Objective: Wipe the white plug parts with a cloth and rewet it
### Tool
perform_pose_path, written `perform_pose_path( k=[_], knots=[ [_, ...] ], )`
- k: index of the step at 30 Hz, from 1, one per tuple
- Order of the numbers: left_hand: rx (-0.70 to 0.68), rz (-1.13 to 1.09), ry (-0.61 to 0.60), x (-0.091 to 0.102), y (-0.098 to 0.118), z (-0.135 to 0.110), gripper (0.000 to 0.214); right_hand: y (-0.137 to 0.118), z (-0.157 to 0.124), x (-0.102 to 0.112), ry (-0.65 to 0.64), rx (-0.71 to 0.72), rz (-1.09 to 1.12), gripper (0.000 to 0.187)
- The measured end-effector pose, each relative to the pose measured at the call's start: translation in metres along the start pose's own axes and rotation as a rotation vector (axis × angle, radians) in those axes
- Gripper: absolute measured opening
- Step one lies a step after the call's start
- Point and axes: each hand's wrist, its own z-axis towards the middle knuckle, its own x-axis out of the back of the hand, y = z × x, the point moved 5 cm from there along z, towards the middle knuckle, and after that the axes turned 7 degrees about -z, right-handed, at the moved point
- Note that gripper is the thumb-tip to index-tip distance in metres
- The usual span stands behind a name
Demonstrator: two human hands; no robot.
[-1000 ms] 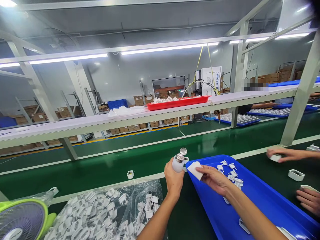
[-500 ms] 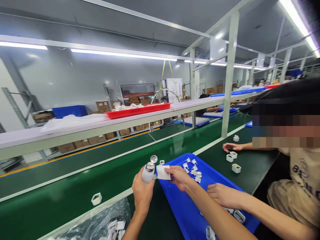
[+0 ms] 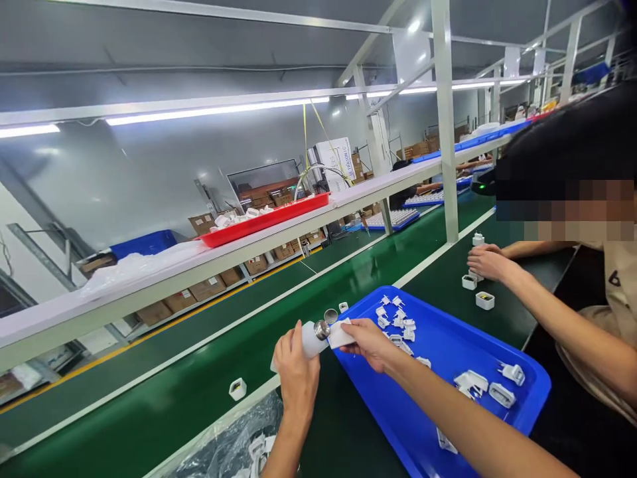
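My left hand (image 3: 297, 380) grips a white pump dispenser bottle (image 3: 313, 338) that lies tilted, its metal pump top (image 3: 322, 329) pointing right with the round lid (image 3: 331, 316) flipped open. My right hand (image 3: 372, 345) pinches a white wipe (image 3: 341, 334) against that metal top. Just beyond my right hand, a blue plastic tray (image 3: 448, 318) holds several white plastic plug parts (image 3: 395, 322) and a few larger ones (image 3: 478, 384). The tray's near corner runs under my right forearm.
A co-worker's hands (image 3: 485, 262) work beside small white square parts (image 3: 484, 301) at the right. A small white cup (image 3: 237, 389) sits on the green belt (image 3: 164, 358). A plastic bag of white parts (image 3: 231, 445) lies below. A shelf above holds a red tray (image 3: 263, 219).
My view has swung right. The bottle now leans further over, and the wipe sits against its metal top. The co-worker's hands have moved to the small white parts.
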Motion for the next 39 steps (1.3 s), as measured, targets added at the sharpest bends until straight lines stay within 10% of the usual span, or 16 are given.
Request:
perform_pose_path(
  k=[39],
  knots=[
    [-0.376,0.479,-0.032,0.003,0.027,0.02,0.062,-0.001,0.0,0.002,0.023,-0.134,0.218,0.032]
  ],
)
